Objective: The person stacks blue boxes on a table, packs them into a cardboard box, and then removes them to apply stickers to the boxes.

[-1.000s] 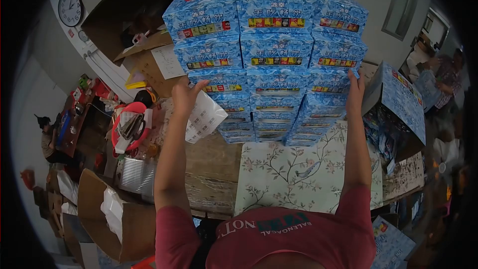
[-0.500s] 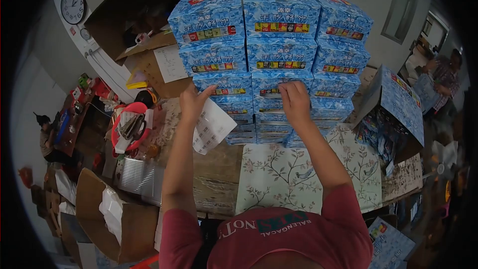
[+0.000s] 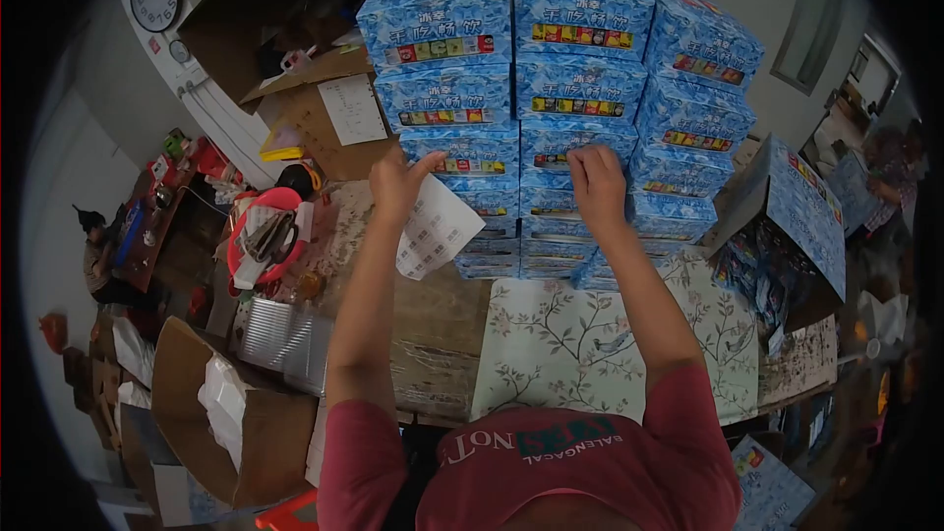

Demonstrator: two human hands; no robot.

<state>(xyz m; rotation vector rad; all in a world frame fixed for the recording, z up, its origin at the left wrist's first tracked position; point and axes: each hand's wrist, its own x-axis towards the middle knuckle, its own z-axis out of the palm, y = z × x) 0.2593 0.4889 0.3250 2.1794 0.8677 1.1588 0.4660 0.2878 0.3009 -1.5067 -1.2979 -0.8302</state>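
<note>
Three stacks of blue ice-patterned boxes [image 3: 580, 98] stand side by side on the table in front of me. My left hand [image 3: 396, 185] is closed on a white sheet of printed labels [image 3: 439, 231], which hangs down below the fingers. Its thumb points at the left stack's third box [image 3: 482, 150] from the top. In front of the middle stack's third box [image 3: 551, 145], my right hand [image 3: 598, 182] has its fingers pinched together close to the picture strip. Whatever is between those fingertips is hidden or too small to name.
A red basket [image 3: 234, 254] with odds and ends sits left on the table. An open blue carton [image 3: 811, 226] of packets lies to the right. Cardboard boxes [image 3: 285, 433] stand at lower left. Other people [image 3: 96, 246] are at the far left and far right.
The view has shifted, so stacks and hands appear farther right and slightly higher. Both hands stay by the third-row boxes, the left still with the label sheet.
</note>
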